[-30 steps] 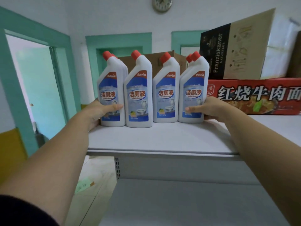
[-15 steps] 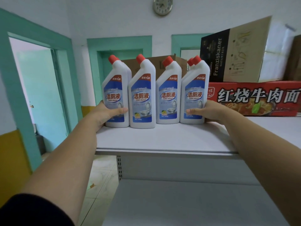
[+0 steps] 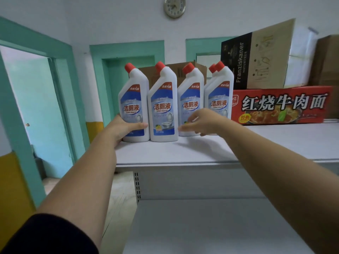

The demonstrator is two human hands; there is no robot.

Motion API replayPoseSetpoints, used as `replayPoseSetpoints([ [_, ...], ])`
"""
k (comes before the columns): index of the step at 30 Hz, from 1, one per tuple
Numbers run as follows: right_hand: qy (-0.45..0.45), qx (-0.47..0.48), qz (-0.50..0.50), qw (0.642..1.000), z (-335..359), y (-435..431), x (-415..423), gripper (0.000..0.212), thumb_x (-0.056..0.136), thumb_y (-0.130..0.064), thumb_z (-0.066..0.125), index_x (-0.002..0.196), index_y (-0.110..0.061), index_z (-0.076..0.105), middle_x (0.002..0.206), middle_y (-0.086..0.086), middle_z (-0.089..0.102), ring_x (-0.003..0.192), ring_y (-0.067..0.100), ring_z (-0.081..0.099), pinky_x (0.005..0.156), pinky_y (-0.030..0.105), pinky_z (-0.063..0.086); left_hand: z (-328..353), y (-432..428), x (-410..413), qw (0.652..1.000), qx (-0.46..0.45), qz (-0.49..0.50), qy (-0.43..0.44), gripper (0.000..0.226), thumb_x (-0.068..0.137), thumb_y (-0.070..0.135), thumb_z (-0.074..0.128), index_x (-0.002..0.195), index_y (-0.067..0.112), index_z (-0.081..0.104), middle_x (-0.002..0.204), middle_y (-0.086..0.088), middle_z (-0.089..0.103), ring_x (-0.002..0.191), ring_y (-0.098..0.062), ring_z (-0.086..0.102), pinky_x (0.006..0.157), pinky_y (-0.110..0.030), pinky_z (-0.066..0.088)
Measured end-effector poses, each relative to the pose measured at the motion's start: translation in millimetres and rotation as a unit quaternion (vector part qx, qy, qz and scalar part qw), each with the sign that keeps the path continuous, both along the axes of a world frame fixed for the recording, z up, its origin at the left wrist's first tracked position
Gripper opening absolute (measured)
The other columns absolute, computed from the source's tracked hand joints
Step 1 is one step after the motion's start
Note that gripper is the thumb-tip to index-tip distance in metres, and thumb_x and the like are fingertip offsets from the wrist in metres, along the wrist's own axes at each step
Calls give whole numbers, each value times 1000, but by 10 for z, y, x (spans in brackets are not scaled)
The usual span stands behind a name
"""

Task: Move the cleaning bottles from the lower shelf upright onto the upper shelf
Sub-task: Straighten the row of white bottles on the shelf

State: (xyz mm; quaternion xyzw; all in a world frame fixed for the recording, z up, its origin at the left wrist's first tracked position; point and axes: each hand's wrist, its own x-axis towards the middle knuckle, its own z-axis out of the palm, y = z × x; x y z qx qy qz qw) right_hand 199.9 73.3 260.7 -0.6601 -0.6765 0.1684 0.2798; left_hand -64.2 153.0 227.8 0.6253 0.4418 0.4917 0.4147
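Several white cleaning bottles with red caps and blue labels stand upright in a row on the upper shelf (image 3: pixel 183 153). My left hand (image 3: pixel 124 128) grips the leftmost bottle (image 3: pixel 134 99) low on its side, thumb across the label. Beside it stand a second bottle (image 3: pixel 163 99), a third bottle (image 3: pixel 190 99) and the rightmost bottle (image 3: pixel 219 94), with another red cap showing behind the rightmost one. My right hand (image 3: pixel 200 122) hovers in front of the third bottle with fingers loosely spread, holding nothing. The lower shelf (image 3: pixel 211 226) shows no bottles.
A red noodle carton (image 3: pixel 282 105) lies on the upper shelf right of the bottles, with a black and brown Franziskaner box (image 3: pixel 256 59) on top. A brown open box (image 3: pixel 176 70) stands behind the bottles. A teal doorway is at the left.
My right hand has let go of the rightmost bottle and moved left, in front of the third bottle. My left hand keeps its hold on the leftmost bottle.
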Motion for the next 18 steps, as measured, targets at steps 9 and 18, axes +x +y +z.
replayPoseSetpoints([
  [9,117,65,-7,991,-225,173,-447,45,76,-45,79,107,-18,62,108,0,67,99,17,63,90,35,56,-14,48,-27,1000,6,10,23,91,33,48,96,116,34,62,113,1,71,109,-24,64,102,-51,51],
  [18,132,81,-8,988,-300,176,-444,41,79,-42,78,107,-21,57,103,-4,62,99,17,61,89,34,54,-25,44,-54,1000,5,3,21,103,17,57,97,112,36,62,113,1,71,109,-25,64,101,-52,51],
])
